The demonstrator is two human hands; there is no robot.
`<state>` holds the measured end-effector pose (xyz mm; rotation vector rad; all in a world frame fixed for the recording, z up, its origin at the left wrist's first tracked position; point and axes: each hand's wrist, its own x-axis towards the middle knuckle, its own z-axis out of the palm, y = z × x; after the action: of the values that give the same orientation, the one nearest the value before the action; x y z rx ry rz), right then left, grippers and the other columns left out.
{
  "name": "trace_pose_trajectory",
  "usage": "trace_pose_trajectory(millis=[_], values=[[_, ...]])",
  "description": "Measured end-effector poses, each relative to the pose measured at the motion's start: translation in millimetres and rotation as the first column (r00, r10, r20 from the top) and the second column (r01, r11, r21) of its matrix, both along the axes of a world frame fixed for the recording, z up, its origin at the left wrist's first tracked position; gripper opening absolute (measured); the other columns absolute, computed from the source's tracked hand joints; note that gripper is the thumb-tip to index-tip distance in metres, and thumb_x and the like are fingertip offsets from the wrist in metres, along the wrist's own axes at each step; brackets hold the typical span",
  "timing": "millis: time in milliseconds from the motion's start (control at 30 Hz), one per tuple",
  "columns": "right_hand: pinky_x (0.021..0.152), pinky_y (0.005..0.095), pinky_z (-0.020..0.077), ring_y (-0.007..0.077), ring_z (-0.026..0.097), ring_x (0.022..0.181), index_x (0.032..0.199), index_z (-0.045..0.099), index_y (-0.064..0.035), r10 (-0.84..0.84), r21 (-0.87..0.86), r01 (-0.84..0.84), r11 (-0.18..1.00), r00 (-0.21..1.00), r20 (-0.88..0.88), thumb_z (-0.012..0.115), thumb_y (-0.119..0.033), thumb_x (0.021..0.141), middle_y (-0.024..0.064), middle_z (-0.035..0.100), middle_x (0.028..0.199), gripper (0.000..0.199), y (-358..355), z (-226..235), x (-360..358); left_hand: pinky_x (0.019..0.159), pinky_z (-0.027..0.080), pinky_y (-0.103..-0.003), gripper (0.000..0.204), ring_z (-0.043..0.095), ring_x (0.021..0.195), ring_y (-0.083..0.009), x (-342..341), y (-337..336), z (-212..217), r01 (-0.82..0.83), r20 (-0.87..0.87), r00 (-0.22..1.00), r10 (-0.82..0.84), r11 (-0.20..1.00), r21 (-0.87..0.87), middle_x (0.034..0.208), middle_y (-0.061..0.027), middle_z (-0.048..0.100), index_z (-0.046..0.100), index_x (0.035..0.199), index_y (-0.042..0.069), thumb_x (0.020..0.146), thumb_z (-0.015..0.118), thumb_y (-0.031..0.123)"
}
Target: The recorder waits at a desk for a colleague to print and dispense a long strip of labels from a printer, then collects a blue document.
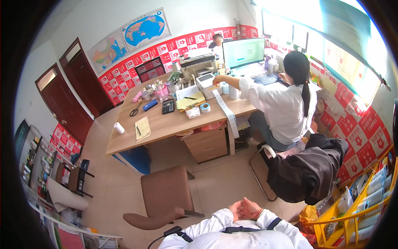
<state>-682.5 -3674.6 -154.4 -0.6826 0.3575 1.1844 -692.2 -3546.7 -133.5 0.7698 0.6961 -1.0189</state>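
My left hand [235,210] and my right hand [251,208] rest together in front of my body, clasped into each other. The fingers are folded in, and no object shows between them. White sleeves cover my forearms. Closest to the hands are a brown chair [168,189] on the left and a dark jacket [304,176] draped over a chair on the right. Beyond them, a co-worker [282,103] in a white shirt sits at the desk, one hand reaching to a small white label printer [206,84]. From it a long label strip [227,114] hangs past the desk edge.
On the wooden desk [124,106] are a monitor [244,52], a calculator [168,106], scissors [135,111], a paper pad [142,128] and a tape roll [205,108]. Drawers [206,145] stand underneath. A yellow rack [352,224] with rolls is at the right. Another person sits behind the monitor.
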Motion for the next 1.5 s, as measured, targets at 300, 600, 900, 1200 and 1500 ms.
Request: trace_pose_trajectory(millis=[300,600,900,1200,1500], values=[[0.077,0.0440,0.0358,0.0302,0.049,0.085,0.088,0.045,-0.0066,-0.022,0.050,0.023,0.998,1.000,-0.016,0.016,-0.048,0.082,0.0150,0.052,0.090,0.051,-3.8,-8.5,-2.5,0.072,0.040,-0.037,0.028,0.048,0.085,-0.0229,-1.6,-3.5,8.8,-0.011,-0.010,1.000,0.011,1.000,-0.009,0.095,-0.0053,0.051,0.047,0.095,0.014,0.080,0.036,0.036],[0.079,0.0450,0.0345,0.0313,0.048,0.087,0.089,0.045,-0.0058,-0.017,0.016,0.017,1.000,1.000,-0.024,0.018,-0.051,0.081,0.0163,0.051,0.090,0.053,-5.1,-9.6,-2.4,0.076,0.036,-0.039,0.030,0.047,0.089,-0.0247,-2.5,-3.3,-2.6,-0.040,-0.022,0.999,0.039,0.998,-0.052,0.099,-0.0046,0.050,0.047,0.099,0.018,0.079,0.038,0.039],[0.076,0.0447,0.0363,0.0305,0.050,0.083,0.088,0.044,-0.0073,-0.024,0.027,0.023,0.999,0.999,0.022,0.020,-0.051,0.081,0.0144,0.052,0.086,0.051,-5.9,-11.2,-5.6,0.076,0.037,-0.039,0.027,0.047,0.088,-0.0254,-4.2,-2.3,0.1,-0.024,-0.046,0.999,0.022,0.999,-0.038,0.097,-0.0043,0.051,0.048,0.096,0.019,0.079,0.037,0.037],[0.074,0.0438,0.0378,0.0288,0.050,0.081,0.087,0.045,-0.0066,-0.055,0.013,0.056,0.998,0.998,-0.016,0.020,-0.049,0.082,0.0132,0.053,0.085,0.050,-7.1,-7.7,-8.4,0.067,0.040,-0.037,0.029,0.049,0.081,-0.0226,-4.0,-4.7,-1.4,0.003,-0.038,0.999,-0.004,1.000,-0.028,0.091,-0.0054,0.052,0.048,0.093,0.016,0.079,0.036,0.038],[0.073,0.0423,0.0386,0.0290,0.050,0.081,0.091,0.043,-0.0072,-0.046,0.047,0.045,0.998,0.999,0.003,0.019,-0.048,0.082,0.0133,0.052,0.085,0.049,-4.4,-10.9,-10.4,0.071,0.039,-0.038,0.028,0.049,0.084,-0.0228,-7.3,-0.6,-8.3,-0.027,-0.033,0.999,0.026,0.999,-0.032,0.092,-0.0054,0.052,0.048,0.094,0.015,0.079,0.037,0.037]])
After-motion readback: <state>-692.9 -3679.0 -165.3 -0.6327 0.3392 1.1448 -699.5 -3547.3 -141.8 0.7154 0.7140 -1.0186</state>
